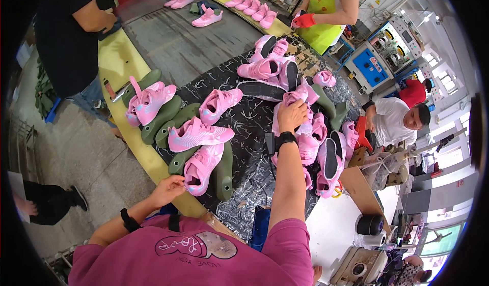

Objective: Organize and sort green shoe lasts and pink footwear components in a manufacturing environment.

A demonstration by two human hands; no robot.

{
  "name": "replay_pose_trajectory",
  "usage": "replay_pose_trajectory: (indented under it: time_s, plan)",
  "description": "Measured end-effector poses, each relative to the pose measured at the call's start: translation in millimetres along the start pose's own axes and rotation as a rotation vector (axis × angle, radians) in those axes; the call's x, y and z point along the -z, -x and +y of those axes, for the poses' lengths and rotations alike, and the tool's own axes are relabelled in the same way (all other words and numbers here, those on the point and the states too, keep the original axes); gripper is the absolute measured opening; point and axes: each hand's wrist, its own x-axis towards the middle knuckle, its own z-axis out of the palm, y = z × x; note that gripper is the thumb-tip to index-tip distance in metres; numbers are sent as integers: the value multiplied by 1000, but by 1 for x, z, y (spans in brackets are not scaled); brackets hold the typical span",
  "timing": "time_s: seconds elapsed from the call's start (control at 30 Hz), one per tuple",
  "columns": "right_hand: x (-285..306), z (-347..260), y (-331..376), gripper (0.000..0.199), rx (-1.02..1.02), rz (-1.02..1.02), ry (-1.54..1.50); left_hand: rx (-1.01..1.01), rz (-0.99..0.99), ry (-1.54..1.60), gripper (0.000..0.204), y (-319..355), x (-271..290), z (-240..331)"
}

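While one pink fabric shoe (pixel 205 167) is touched by the near-closed left hand (pixel 167 190), another shoe (pixel 294 97) by the half-curled right hand (pixel 292 116), grips unclear

A magenta T-shirt (pixel 198 263) (short-sleeved, printed) is worn with black wrist straps (pixel 288 138).

Shoe pile (pixel 307 149) R of most lasts (pixel 223 181) on tbl (pixel 249 133).

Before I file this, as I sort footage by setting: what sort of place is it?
Probably a shoe factory: pink shoes on a worktable, green shoe lasts among them, and a blue-fronted machine beyond.
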Motion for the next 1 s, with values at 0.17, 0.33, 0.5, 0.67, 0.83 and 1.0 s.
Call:
replay_pose_trajectory:
  time_s: [0.17, 0.33, 0.5, 0.67, 0.83, 1.0]
  plan:
    - [-6, 36, -16, 48, -105, -72, 68, 15, -8, 36, 32, 2, 0, 2]
    - [-4, 58, -14, 33, -9, -204, 23, 3, -30, -97, 28, -6, -3, 5]
    - [11, 69, 12, 25, -90, -272, -273, -42, -49, -66, 32, 1, -5, 10]
    - [25, 49, 78, 33, -64, -440, -422, -44, 10, -58, 30, 12, 2, -2]
    - [4, 26, 152, 33, 117, -822, -695, -32, -10, -138, 29, 13, -4, -6]
    - [22, 37, 165, 39, -87, -866, -985, -38, -64, -93, 20, 10, -6, -7]
